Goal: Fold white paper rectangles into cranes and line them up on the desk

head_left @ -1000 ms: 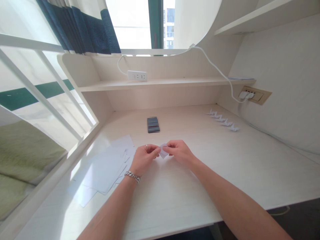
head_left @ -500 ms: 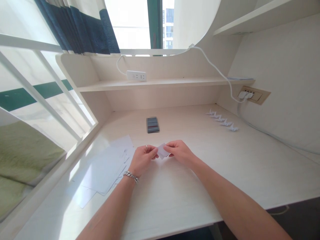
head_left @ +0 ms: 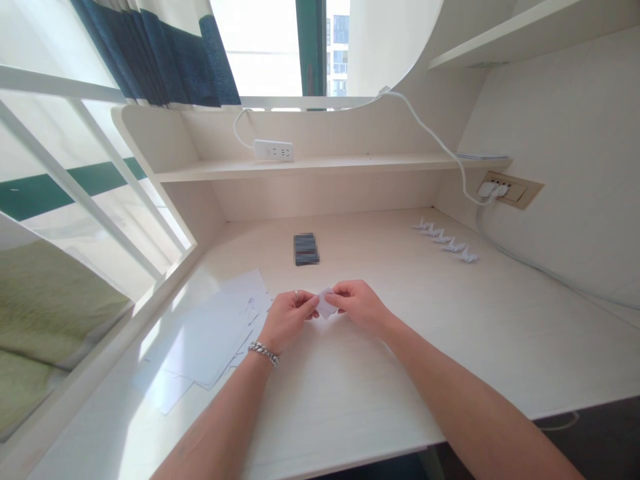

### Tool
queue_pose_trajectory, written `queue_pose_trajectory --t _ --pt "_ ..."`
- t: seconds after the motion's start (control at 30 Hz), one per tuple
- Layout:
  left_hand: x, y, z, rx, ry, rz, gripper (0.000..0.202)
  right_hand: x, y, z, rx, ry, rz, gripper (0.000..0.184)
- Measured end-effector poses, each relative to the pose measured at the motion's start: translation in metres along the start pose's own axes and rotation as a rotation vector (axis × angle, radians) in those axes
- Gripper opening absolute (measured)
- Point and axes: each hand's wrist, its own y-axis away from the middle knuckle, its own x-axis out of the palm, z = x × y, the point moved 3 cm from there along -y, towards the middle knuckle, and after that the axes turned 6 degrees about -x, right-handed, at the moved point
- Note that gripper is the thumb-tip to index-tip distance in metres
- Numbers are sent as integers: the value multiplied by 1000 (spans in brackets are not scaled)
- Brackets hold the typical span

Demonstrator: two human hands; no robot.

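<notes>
A small folded piece of white paper (head_left: 326,309) is held between my two hands, near the middle of the desk. My left hand (head_left: 290,317), with a ring and a chain bracelet, pinches its left side between thumb and fingers. On the other side my right hand (head_left: 361,304) grips the paper's upper right part, thumb on top. Fingertips hide both side edges of the paper. Several white paper cranes (head_left: 454,245) stand in a slanting row at the back right of the desk.
Loose white paper sheets (head_left: 210,327) lie to the left of my left hand. Beyond my hands sits a dark, blurred rectangular object (head_left: 306,249). A power strip (head_left: 273,151) rests on the shelf (head_left: 340,164); a white cable runs to the wall socket (head_left: 520,191).
Both hands keep hold of the paper. The left fingers have shifted slightly right, and the right thumb sits a little further left over the paper.
</notes>
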Motion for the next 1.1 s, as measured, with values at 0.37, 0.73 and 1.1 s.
queue_pose_trajectory --t 0.37,0.73,1.1 --pt "2 0 -4 52 83 44 36 -1 -2 2 83 -158 -50 25" --pt "1 0 -4 18 102 -89 36 3 -1 1 73 -220 -36 27" --pt "-1 1 -7 101 180 -189 33 2 -1 4 59 -276 -70 30"
